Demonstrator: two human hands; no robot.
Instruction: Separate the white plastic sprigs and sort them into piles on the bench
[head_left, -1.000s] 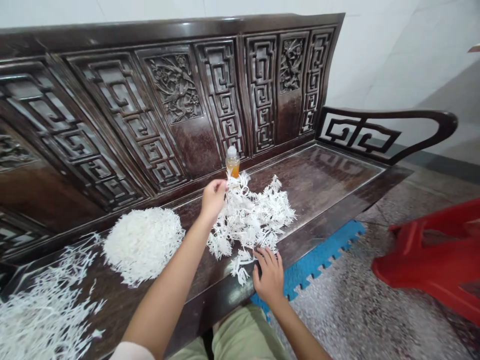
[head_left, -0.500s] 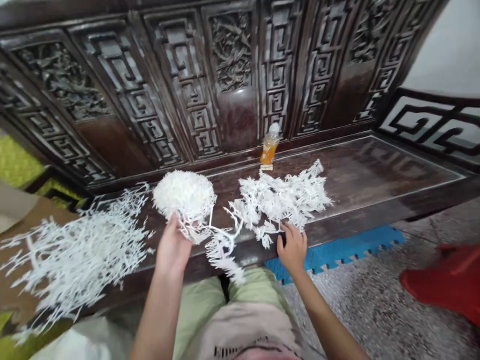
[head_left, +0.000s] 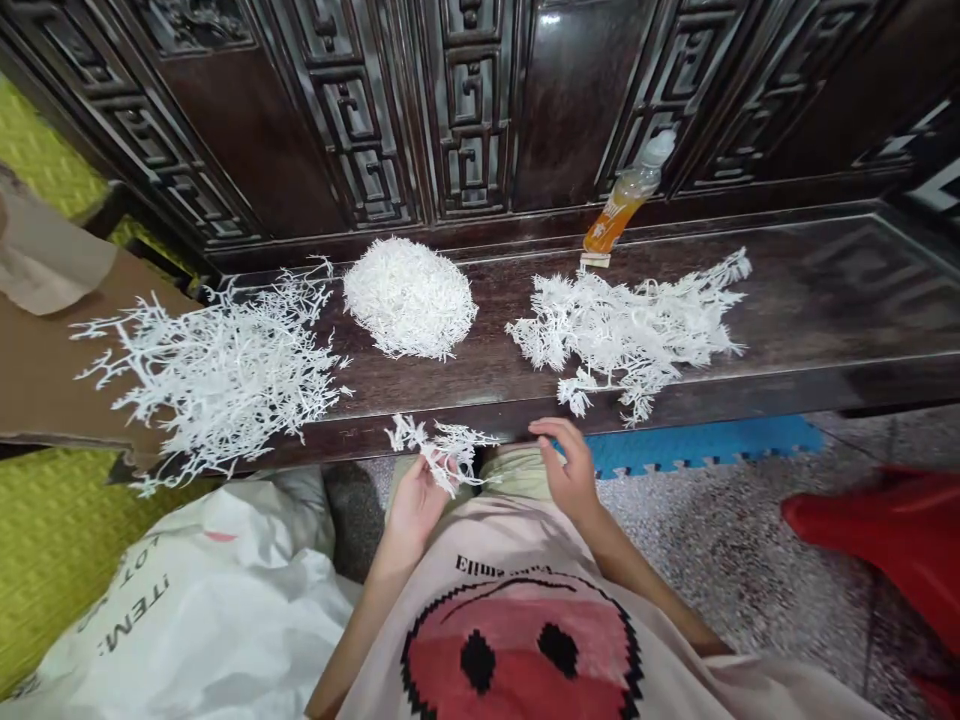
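My left hand (head_left: 416, 505) holds a small white branching sprig (head_left: 442, 448) above my lap, just past the bench's front edge. My right hand (head_left: 571, 470) is close beside it, fingers curved and apart, holding nothing. On the dark wooden bench seat (head_left: 825, 290) lie three white heaps of thin branched strips. A tangled heap (head_left: 622, 335) is on the right, a dense round mound (head_left: 409, 298) is in the middle, and a loose spread heap (head_left: 217, 375) is on the left. An orange drink bottle (head_left: 622, 205) leans against the carved backrest (head_left: 472, 110).
Brown cardboard (head_left: 67, 340) lies under the left heap. A white printed sack (head_left: 202, 600) sits by my left leg, with a green woven mat (head_left: 52, 560) beyond it. A blue foam mat (head_left: 697, 450) and a red plastic stool (head_left: 877, 540) are on the speckled floor (head_left: 750, 570) to the right.
My view has tilted further down. My left hand has come back towards my lap with a small sprig, now apart from the heaps. My right hand has moved off the tangled heap.
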